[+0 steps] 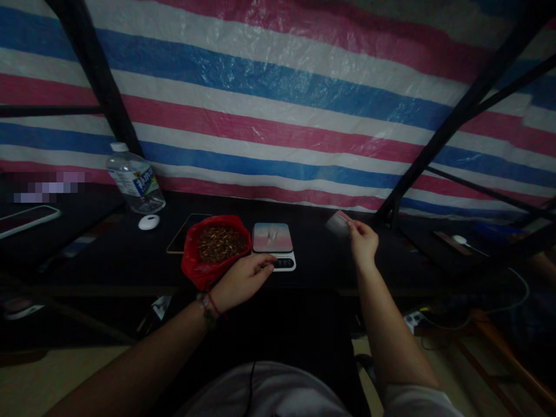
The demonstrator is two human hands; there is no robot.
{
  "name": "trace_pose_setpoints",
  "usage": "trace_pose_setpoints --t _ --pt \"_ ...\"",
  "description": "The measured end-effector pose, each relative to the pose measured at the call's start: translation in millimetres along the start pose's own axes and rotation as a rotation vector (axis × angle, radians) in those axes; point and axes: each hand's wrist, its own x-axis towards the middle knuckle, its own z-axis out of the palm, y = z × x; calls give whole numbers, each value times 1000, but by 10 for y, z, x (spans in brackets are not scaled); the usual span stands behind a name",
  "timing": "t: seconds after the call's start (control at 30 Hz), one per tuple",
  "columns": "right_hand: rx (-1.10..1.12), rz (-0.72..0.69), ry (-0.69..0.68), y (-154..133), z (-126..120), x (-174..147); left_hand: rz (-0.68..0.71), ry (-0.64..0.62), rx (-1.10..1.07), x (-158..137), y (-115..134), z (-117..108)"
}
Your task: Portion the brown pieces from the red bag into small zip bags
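Note:
My left hand (243,279) reaches over the front of a white kitchen scale (292,259), its fingers stretched out at the dark button panel. Whether a fingertip presses a button I cannot tell. The scale's shiny metal plate (272,236) shows a faint reflection. Just left of it sits a red plastic bag (194,267), its mouth spread wide, with small brown dried bits (220,243) inside. Over to the right, my right hand (364,242) pinches a small clear plastic bag (337,225) by its pinkish edge; the bag is blurred.
Behind the red bag lies a tablet or phone (179,237). A white earbud case (149,222) and a clear plastic bottle (136,182) stand farther left on the black table (130,260). Dark metal posts (417,174) rise before a striped plastic sheet (278,104). Another phone (30,219) lies far left.

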Motion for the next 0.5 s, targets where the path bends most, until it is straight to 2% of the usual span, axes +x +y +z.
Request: trace_pose_setpoints --t 0.07,0.1,0.2,0.23,0.3,0.5 --pt "-87 -180 50 119 48 -8 17 -37 7 -5 7 5" --pt "-125 -270 -1 172 97 -38 26 -60 12 -7 9 11" --pt "-230 -446 -348 321 298 -183 43 -113 36 -10 16 29" --pt "-277 -463 -464 364 365 -231 44 -122 48 -9 17 31" --pt "-383 -456 -610 426 468 -304 40 -128 76 -4 15 27" --pt "-584 -426 -730 377 488 -348 24 -128 149 6 -21 1"
